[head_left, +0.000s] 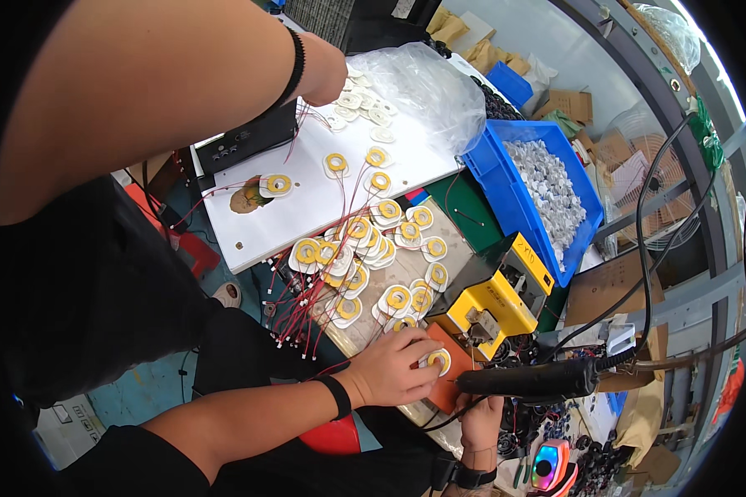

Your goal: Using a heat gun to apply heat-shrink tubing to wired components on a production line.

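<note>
My left hand (389, 369), with a black wristband, pinches a round white disc with a yellow ring (438, 361) against an orange pad (446, 389). My right hand (481, 418), with a watch on its wrist, grips a black soldering iron (530, 381) whose front end points at that disc. Just beyond my left hand, several similar discs with thin red wires (365, 257) lie heaped on the bench.
Another person's bare arm (141, 91) reaches from the upper left to plain white discs (360, 103) on a white board (307, 199). A blue bin of small white parts (547, 186), a yellow device (493, 298), a clear plastic bag (427, 87) and cables surround the work spot.
</note>
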The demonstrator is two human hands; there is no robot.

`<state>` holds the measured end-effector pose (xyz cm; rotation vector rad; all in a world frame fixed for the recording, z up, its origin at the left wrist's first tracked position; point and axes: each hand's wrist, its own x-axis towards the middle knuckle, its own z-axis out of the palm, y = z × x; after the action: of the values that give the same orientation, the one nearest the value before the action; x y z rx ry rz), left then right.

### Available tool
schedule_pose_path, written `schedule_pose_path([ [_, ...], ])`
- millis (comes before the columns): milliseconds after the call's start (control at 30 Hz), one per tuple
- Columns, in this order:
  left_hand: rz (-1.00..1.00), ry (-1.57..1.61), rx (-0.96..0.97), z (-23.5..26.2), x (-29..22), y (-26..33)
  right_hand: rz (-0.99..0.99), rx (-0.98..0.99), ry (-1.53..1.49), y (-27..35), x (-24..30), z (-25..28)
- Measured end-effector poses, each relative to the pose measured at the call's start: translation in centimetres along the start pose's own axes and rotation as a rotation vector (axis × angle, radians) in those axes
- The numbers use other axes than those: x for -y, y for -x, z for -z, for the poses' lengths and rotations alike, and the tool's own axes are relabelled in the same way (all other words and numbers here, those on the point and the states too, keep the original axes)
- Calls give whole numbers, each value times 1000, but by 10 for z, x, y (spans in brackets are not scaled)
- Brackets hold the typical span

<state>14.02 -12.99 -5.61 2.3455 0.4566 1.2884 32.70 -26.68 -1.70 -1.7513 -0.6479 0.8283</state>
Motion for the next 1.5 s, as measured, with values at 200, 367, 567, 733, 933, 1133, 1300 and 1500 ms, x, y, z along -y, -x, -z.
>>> schedule_pose_path([
  [200,3,5,4,-8,-1,1,-160,207,-468,20,14,50],
  [367,2,-5,40,-3,-3,-5,87,-80,1175,67,-28,106],
  [567,6,-40,32,-6,0,-7,-39,-315,940,75,27,78],
  [733,3,-42,25,-6,-2,-4,-22,-51,191,38,18,53],
  [933,-18,7,12,-7,2,0,200,9,136,3,-8,24],
  [1133,7,-4,8,-4,1,-1,205,14,333,0,-4,15],
  [1300,18,1,22,-5,1,-1,196,30,324,5,4,9],
  [1500,30,-1,28,-6,-1,-1,275,-8,396,4,-8,6],
])
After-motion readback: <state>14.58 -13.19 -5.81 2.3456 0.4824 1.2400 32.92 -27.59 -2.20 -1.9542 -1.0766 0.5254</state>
